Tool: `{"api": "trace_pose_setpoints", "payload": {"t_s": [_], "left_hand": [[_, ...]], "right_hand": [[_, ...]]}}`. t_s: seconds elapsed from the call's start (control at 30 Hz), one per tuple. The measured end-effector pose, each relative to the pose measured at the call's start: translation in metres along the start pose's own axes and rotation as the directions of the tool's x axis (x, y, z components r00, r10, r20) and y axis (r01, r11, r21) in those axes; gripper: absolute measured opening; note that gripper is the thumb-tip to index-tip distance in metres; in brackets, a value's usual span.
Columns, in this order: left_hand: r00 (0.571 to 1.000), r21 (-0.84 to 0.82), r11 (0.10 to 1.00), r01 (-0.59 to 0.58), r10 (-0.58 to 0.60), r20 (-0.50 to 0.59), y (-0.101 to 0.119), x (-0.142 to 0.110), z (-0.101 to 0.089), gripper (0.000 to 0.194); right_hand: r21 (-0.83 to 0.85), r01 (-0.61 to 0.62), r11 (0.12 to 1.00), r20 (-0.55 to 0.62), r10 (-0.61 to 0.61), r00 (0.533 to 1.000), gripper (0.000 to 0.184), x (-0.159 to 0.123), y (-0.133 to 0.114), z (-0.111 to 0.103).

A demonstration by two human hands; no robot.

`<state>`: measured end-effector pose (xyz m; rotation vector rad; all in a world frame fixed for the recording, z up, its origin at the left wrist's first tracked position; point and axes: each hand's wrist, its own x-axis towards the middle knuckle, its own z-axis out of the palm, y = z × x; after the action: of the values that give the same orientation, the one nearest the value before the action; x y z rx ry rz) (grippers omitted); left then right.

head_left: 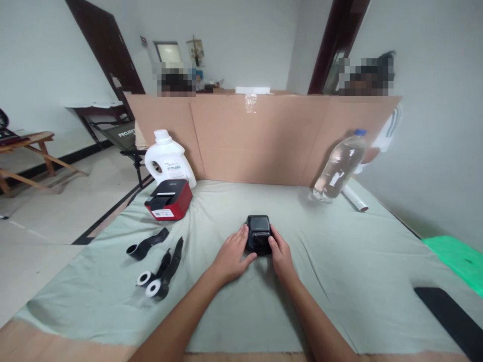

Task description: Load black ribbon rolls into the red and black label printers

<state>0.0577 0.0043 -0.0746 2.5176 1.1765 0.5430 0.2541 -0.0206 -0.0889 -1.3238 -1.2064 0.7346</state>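
We've got one black box point(259, 235) sitting mid-table on the pale green cloth point(234, 322), with both hands on it. Our left hand point(234, 255) has its fingers fairly straight and close together along the left side, thumb out at the near corner; our right hand point(282, 250) is more curled around the right side, so the box is held between them. Off to the left we count three black rolls point(148, 245), two showing white ends, plus one red printer point(170, 200) with one white jug point(170, 160) right behind it. On the right: one clear bottle point(341, 167), tilted in view, one white tube point(354, 198) and one dark slab point(449, 318). One big cardboard sheet point(260, 143) stands across the far side, hiding most of two people point(393, 125).
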Motion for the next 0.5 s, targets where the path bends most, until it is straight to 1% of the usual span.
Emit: {"api": "trace_pose_setpoints", "payload": {"t_s": [0.13,0.33,0.5], "left_hand": [[1.0,-0.039,0.999,0.006,-0.006,-0.014,-0.0004,0.0005,-0.0012,0.078],[0.999,-0.102,0.994,0.043,-0.042,0.006,-0.0004,0.0014,-0.0049,0.078],[0.997,-0.072,0.995,0.068,-0.066,0.039,0.0005,0.0032,-0.0093,0.076]], "right_hand": [[-0.027,0.017,1.0,-0.001,-0.017,1.0,0.075,-0.0021,-0.0021,-0.0003],[-0.054,0.01,0.998,0.018,-0.009,1.0,0.075,-0.0042,-0.0044,-0.0011],[-0.072,0.022,0.997,0.013,-0.021,1.0,0.072,-0.0044,-0.0053,-0.0004]]}}
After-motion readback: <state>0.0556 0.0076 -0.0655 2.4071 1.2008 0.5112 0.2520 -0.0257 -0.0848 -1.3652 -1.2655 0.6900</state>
